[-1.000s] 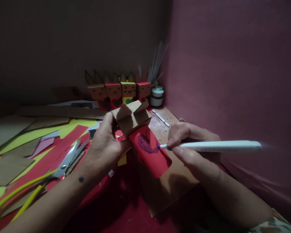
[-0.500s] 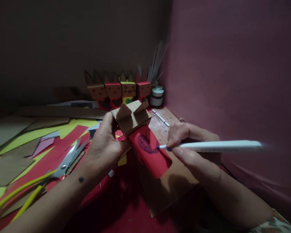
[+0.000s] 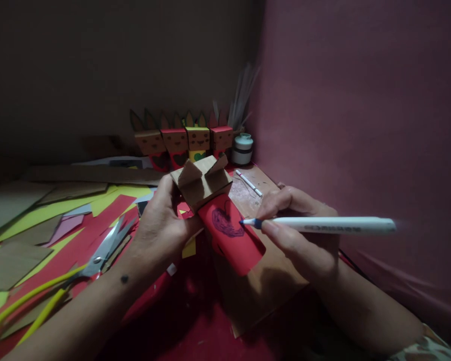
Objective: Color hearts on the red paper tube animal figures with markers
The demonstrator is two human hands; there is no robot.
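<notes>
My left hand (image 3: 169, 215) grips a cardboard figure (image 3: 203, 183) at its box-shaped head, which has two pointed ears. Below the head, its red paper tube body (image 3: 244, 250) slants down to the right. A partly filled dark purple heart (image 3: 225, 223) is drawn on that body. Between the thumb and fingers of my right hand (image 3: 296, 230) is a white felt-tip marker (image 3: 330, 224). Its blue tip meets the red paper at the heart's right edge, or hovers very close to it.
Several finished cardboard figures (image 3: 175, 143) stand at the back beside a white jar (image 3: 242, 149). Another marker (image 3: 249, 183) lies on a cardboard sheet (image 3: 270, 296). Yellow-handled scissors (image 3: 97, 259) rest on coloured paper scraps (image 3: 108, 213) at left. A pink wall (image 3: 361, 125) rises on the right.
The marker tip has shifted slightly up and left along the heart's right edge, with my right hand following. My left hand and the figure have barely moved.
</notes>
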